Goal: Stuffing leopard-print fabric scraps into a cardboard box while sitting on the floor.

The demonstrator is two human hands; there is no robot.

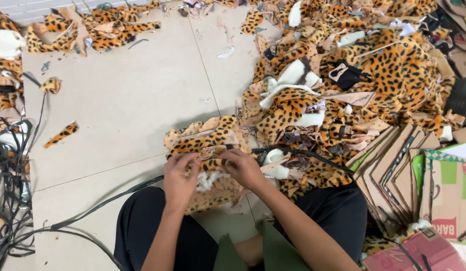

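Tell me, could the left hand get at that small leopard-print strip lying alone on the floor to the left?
Probably yes. The left hand is busy on a leopard-print piece with the right hand, but only bare floor lies between it and the strip, apart from thin black straps nearer the knees.

Both hands [213, 173] pinching leopard-print plush piece [213, 163], fabric pile [343, 85] beside

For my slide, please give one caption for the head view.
Both hands, left hand and right hand, pinch a leopard-print fabric piece beside a fabric pile.
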